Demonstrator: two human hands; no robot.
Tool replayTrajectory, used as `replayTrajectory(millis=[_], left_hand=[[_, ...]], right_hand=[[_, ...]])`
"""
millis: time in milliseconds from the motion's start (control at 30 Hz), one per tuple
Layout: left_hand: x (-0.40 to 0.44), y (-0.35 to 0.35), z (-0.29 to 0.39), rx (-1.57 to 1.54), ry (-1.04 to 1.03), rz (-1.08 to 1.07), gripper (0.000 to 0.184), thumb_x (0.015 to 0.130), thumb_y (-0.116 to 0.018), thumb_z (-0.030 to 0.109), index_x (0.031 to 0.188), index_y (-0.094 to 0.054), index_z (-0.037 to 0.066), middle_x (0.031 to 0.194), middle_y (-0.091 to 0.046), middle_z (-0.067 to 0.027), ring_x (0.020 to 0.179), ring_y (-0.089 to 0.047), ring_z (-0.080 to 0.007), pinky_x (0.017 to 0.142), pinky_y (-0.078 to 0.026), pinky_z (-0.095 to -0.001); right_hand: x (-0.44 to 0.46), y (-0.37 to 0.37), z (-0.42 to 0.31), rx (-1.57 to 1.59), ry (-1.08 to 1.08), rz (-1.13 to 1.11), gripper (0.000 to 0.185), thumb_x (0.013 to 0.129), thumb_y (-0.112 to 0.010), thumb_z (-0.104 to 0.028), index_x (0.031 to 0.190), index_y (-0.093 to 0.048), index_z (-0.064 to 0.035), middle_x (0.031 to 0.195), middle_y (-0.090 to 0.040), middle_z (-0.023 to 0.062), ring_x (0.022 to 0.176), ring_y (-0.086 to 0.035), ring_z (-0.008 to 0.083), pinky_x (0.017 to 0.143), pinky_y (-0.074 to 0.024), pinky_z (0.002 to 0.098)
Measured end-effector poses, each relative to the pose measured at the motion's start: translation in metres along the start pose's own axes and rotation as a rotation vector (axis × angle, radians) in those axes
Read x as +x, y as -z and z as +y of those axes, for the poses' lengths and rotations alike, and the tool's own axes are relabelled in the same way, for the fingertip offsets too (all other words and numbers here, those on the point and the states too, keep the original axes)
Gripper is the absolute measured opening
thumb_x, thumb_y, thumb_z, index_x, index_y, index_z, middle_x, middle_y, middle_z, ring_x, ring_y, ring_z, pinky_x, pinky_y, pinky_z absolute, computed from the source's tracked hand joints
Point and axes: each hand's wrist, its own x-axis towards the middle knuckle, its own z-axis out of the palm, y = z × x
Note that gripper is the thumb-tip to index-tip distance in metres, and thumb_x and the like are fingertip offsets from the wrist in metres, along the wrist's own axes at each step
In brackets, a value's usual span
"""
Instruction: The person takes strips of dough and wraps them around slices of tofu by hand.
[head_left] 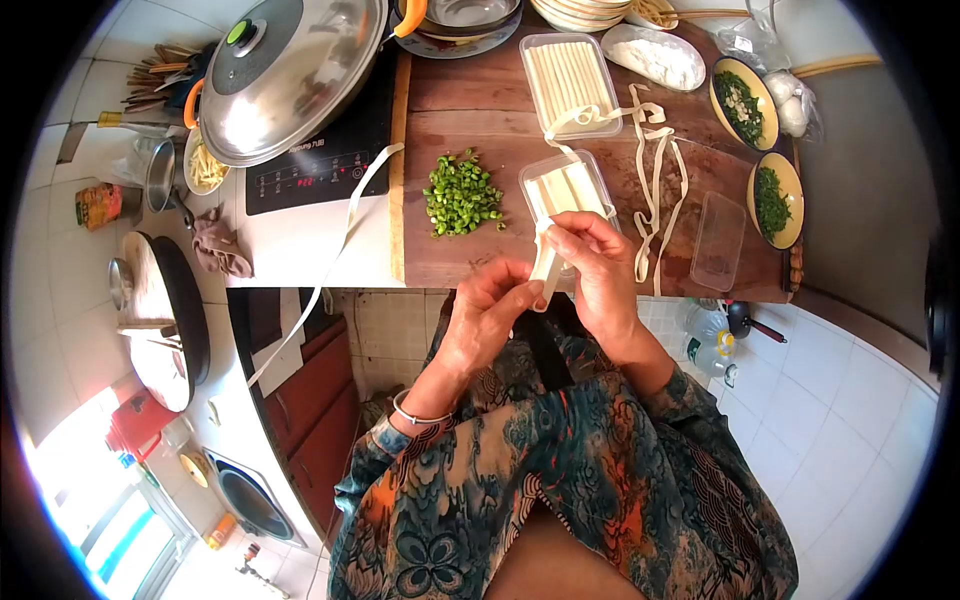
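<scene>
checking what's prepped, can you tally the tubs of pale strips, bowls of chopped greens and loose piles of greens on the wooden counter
Tubs of pale strips: 2
Bowls of chopped greens: 2
Loose pile of greens: 1
Total: 5

Dough strip [543, 268] is showing plain cream. Table [465, 100] is displaying reddish-brown wood grain. Chopped greens [463, 195], left, are showing bright green. Pan lid [305, 75], far left, is gleaming silver, its knob [240, 33] green. Near bowl [794, 205], right, is showing pale yellow. Garment [625, 470], near, is carrying swirling teal, orange and black print.
</scene>
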Motion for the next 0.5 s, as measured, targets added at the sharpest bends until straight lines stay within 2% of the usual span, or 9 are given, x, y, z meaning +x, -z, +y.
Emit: replayTrajectory(millis=[200,300,433,500], left_hand=[[-0.002,-0.001,0.009,0.078,0.047,-0.034,0.011,0.089,-0.053,0.008,0.093,-0.056,-0.001,0.072,-0.056,-0.002,0.065,-0.051,-0.0077,0.06,-0.042,-0.0217],[-0.002,0.002,0.0,0.303,0.033,-0.07,0.016,0.089,-0.051,0.008,0.1,-0.054,-0.003,0.072,-0.055,-0.0007,0.065,-0.049,-0.0066,0.058,-0.04,-0.021],[0.005,-0.009,0.005,0.182,0.002,0.012,0.019,0.089,-0.051,0.008,0.103,-0.054,-0.004,0.074,-0.056,-0.0031,0.066,-0.05,-0.0063,0.058,-0.041,-0.0212],[0.007,-0.006,0.01,0.13,0.064,-0.042,0.018,0.09,-0.051,0.011,0.101,-0.055,-0.003,0.07,-0.055,-0.0025,0.061,-0.049,-0.0057,0.053,-0.04,-0.0202]], right_hand=[[0.006,0.006,0.004,0.065,-0.008,-0.019,0.01,0.081,-0.063,-0.003,0.09,-0.062,0.0018,0.081,-0.063,0.0047,0.076,-0.058,0.0093,0.07,-0.0459,0.0206],[0.009,0.014,0.002,-0.034,0.013,-0.016,0.012,0.081,-0.061,-0.002,0.092,-0.062,0.0017,0.083,-0.062,0.0031,0.076,-0.056,0.0084,0.072,-0.0434,0.0217],[0.006,0.007,-0.001,-0.058,0.051,-0.023,0.008,0.081,-0.062,-0.002,0.088,-0.062,0.002,0.079,-0.062,0.0024,0.071,-0.055,0.0067,0.066,-0.0443,0.0199],[0.005,0.011,0.001,-0.152,0.075,-0.051,0.008,0.082,-0.062,-0.003,0.088,-0.062,0.0019,0.079,-0.062,0.0024,0.072,-0.055,0.0064,0.066,-0.0444,0.0196]])
